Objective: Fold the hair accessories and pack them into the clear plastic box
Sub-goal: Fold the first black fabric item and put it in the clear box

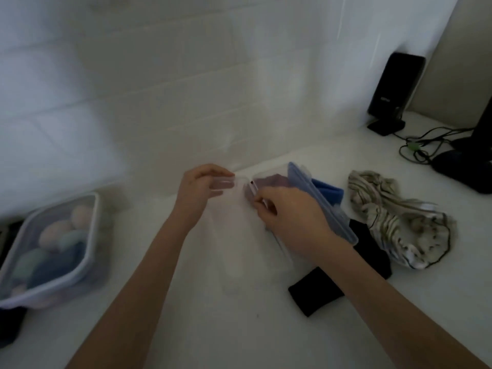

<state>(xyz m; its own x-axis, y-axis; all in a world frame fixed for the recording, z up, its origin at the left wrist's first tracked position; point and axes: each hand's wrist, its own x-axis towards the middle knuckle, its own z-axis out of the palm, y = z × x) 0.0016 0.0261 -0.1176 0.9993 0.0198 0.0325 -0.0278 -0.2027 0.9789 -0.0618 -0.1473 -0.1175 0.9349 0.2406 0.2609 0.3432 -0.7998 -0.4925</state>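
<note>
A clear plastic box [239, 243] lies in the middle of the white surface and is hard to make out. My left hand [199, 193] grips its far left corner with curled fingers. My right hand [290, 219] pinches a mauve hair accessory [269, 181] at the box's far end. A bluish translucent lid [322, 209] leans along the box's right side. Behind the lid lies a blue accessory [330, 194]. A black accessory [314, 291] lies right of the box, partly under my right forearm.
A second lidded box [90, 235] with pastel rolled items stands at the left edge. A striped, speckled cloth [394, 217] lies crumpled at the right. A black speaker [396, 89], cables [426, 145] and dark gear fill the far right corner. A tiled wall is behind.
</note>
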